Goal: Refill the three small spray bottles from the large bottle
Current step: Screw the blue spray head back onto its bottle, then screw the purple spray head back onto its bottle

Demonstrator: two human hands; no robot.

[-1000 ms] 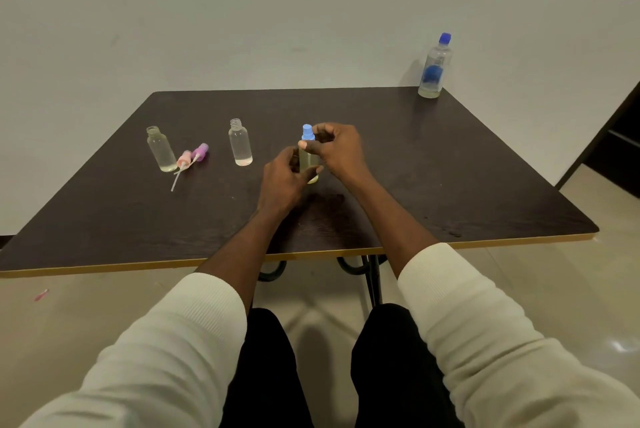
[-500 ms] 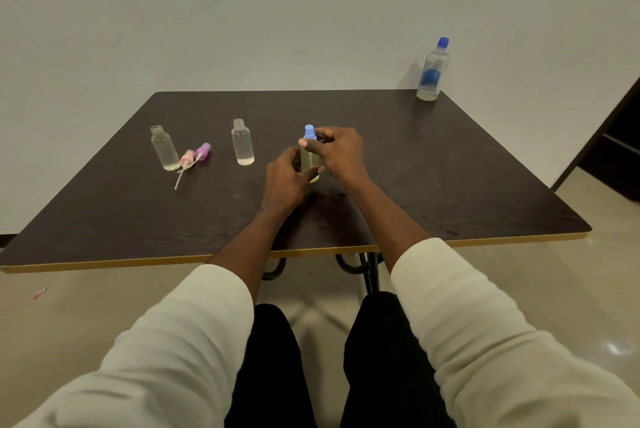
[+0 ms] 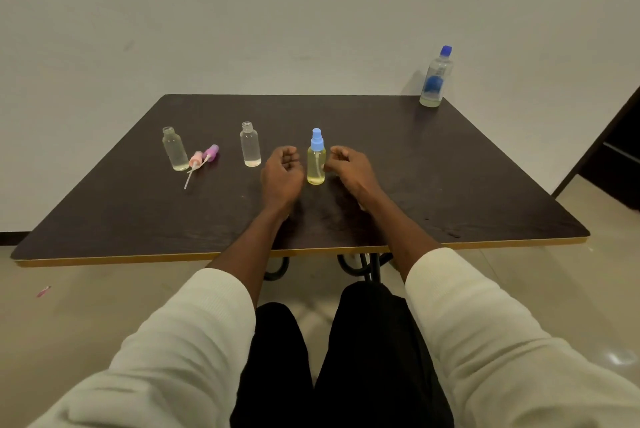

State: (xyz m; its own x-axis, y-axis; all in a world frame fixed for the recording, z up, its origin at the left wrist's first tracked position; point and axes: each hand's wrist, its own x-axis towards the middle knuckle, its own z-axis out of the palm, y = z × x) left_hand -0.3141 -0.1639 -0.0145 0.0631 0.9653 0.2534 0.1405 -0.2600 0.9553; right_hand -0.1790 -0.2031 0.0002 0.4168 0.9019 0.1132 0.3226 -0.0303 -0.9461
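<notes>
Right now I see both hands flanking the blue-capped spray bottle (image 3: 316,164), which stands upright near the table's middle, its pump head on and pale yellow liquid inside. My left hand (image 3: 282,173) sits just beside it at 9 o'clock, fingers curled loosely and holding nothing; my right hand (image 3: 349,168) sits at 3 o'clock, fingers likewise loosely bent and empty, very near the bottle, though I cannot tell if a fingertip brushes it.

Two small bottles stand uncapped: the middle open bottle (image 3: 250,145) and the far-left open bottle (image 3: 175,150), each with only a little liquid at the bottom. Their pink spray head (image 3: 195,161) and purple spray head (image 3: 210,152) lie between them, dip tubes pointing toward me.

I judge the next step is fetching the large bottle (image 3: 435,79), which stands at 1 o'clock, right on the table's (image 3: 450,185) far corner. I would take it around the body, lift straight up, and bring it across the bare right half, keeping my forearm off the capped bottle.
</notes>
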